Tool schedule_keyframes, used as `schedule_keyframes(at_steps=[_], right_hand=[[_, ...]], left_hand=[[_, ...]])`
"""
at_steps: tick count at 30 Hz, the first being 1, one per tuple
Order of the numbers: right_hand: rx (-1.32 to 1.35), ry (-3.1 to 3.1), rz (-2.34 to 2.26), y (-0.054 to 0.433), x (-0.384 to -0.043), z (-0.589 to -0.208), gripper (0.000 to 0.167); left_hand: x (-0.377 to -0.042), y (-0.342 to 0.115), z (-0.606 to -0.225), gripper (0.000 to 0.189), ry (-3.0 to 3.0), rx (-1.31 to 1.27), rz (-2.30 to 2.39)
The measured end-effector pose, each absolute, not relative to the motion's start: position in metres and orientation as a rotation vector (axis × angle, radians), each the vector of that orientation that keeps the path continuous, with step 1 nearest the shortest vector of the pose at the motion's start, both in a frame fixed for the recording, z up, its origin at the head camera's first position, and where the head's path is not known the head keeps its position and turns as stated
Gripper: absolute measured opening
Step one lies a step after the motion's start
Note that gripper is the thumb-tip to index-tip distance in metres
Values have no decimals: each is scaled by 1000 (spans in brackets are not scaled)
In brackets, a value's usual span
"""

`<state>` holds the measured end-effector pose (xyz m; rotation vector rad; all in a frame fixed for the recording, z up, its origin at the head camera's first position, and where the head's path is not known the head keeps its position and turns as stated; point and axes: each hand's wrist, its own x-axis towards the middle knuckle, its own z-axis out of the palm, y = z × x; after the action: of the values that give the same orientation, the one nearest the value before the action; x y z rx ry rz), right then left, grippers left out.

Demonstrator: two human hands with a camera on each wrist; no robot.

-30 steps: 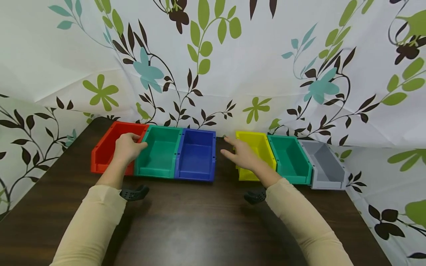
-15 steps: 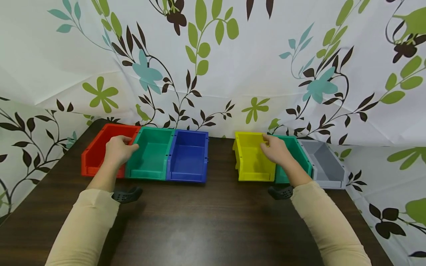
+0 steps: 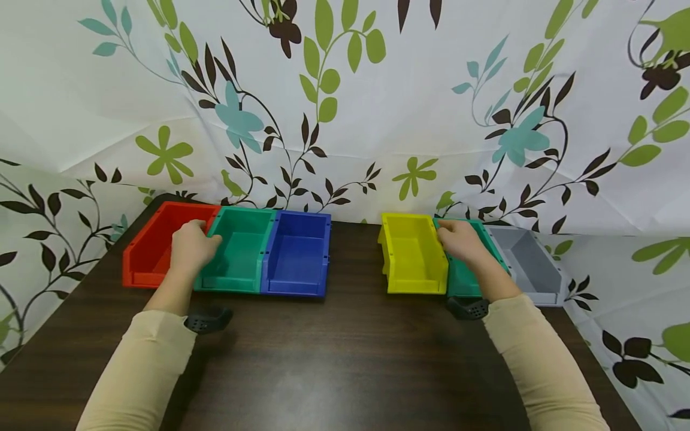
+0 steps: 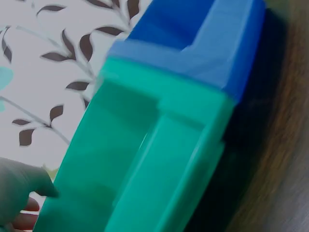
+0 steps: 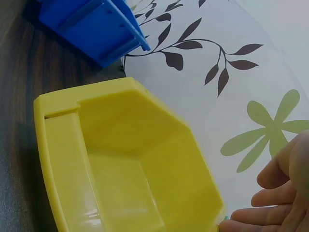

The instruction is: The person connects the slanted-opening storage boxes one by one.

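Observation:
My left hand (image 3: 194,245) grips at the adjoining walls of the red bin (image 3: 137,276) and the left green bin (image 3: 229,284), its thumb on the green side. In the left wrist view, that thumb and the fingertips show at the green bin's edge. A blue bin (image 3: 296,263) adjoins the green one. Over the border of the yellow bin (image 3: 412,257) and the right green bin (image 3: 463,278) is my right hand (image 3: 463,242). Its fingers are extended, with the thumb apart, in the right wrist view; contact there is unclear.
A grey bin (image 3: 530,269) ends the right row. Both rows stand near the back edge of the dark wooden table (image 3: 323,359), with a gap between the blue and yellow bins. A leaf-patterned cloth (image 3: 377,120) hangs behind.
The red, green and blue bins have slid left together with my left hand. My right hand has moved right, from the yellow bin's left side to its border with the green bin.

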<state>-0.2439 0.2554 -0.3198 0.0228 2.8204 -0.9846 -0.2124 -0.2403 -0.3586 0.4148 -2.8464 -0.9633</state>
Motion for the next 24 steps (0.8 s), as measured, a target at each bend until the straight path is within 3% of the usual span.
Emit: schedule_keyframes(at_steps=[12,24], right_hand=[[52,2731,-1139,242,-240,-321,55],[89,2799,-1083,231,-246,-334,62]], left_hand=[[-222,-193,-361,59,-2758,138,-967],[-235,-169,-368,58,-2908,196,-1334]])
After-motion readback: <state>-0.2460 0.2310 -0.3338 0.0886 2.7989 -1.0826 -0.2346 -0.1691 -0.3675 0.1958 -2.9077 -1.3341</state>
